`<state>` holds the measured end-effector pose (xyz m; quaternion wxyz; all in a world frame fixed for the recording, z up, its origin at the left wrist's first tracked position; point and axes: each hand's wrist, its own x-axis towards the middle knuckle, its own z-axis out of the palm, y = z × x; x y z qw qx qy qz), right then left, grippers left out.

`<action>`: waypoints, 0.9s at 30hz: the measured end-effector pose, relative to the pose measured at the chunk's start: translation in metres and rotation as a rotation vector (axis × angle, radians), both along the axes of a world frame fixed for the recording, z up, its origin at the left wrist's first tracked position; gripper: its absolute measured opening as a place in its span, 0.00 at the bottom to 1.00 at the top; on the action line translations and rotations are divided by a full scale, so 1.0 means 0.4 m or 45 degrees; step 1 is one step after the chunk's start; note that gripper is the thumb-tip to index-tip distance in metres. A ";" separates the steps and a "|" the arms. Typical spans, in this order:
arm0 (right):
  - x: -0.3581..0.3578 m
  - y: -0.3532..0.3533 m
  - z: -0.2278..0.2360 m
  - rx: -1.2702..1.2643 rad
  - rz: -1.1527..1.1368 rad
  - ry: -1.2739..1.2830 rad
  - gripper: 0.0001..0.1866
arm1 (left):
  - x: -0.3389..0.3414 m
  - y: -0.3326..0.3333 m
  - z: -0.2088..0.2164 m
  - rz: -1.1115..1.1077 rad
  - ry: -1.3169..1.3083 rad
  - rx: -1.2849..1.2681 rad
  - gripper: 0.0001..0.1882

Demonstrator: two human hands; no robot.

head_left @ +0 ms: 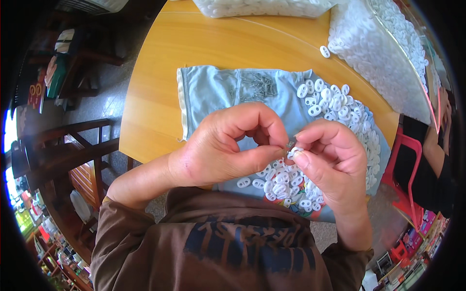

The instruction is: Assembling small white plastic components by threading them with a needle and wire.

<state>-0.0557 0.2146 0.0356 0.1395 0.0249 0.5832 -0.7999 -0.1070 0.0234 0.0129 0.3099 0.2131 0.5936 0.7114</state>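
Observation:
My left hand [242,138] is closed in a pinch, thumb against forefinger. Its fingertips meet those of my right hand [335,162] above a light blue cloth [208,87]. Between the right thumb and fingers sits a small white plastic piece [294,153], partly covered. A tiny greyish bit shows between the two hands, too small to name; what the left fingertips hold is hidden. Under and beyond my hands lie many white oval two-hole plastic pieces [340,104], with more nearer my body. A patch of small dark metallic-looking bits [259,86] lies on the cloth.
The cloth lies on a yellow wooden table [160,53]. Large clear bags of white pieces [369,48] stand at the far right and far edge. One loose white piece [324,52] lies nearby. A red chair [407,169] and another person's arm [434,145] are at right; wooden chairs [85,169] at left.

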 end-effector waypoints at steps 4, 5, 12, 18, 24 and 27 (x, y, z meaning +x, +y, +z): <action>0.000 0.002 -0.001 0.040 0.018 -0.018 0.11 | -0.002 0.000 0.001 -0.006 0.021 -0.002 0.11; 0.000 0.002 -0.002 0.040 0.016 -0.020 0.11 | -0.003 0.000 0.000 -0.012 0.024 -0.008 0.11; -0.001 -0.010 0.000 0.216 -0.003 0.066 0.10 | -0.007 -0.005 0.001 -0.012 0.158 -0.095 0.10; -0.006 -0.012 -0.016 0.630 -0.070 0.530 0.10 | -0.014 0.002 0.003 -0.013 0.550 -0.173 0.09; -0.006 -0.015 -0.014 0.695 -0.060 0.628 0.10 | -0.012 -0.002 0.000 -0.002 0.661 -0.147 0.10; -0.004 -0.016 -0.015 0.700 -0.060 0.639 0.10 | -0.011 -0.001 -0.004 0.007 0.676 -0.097 0.11</action>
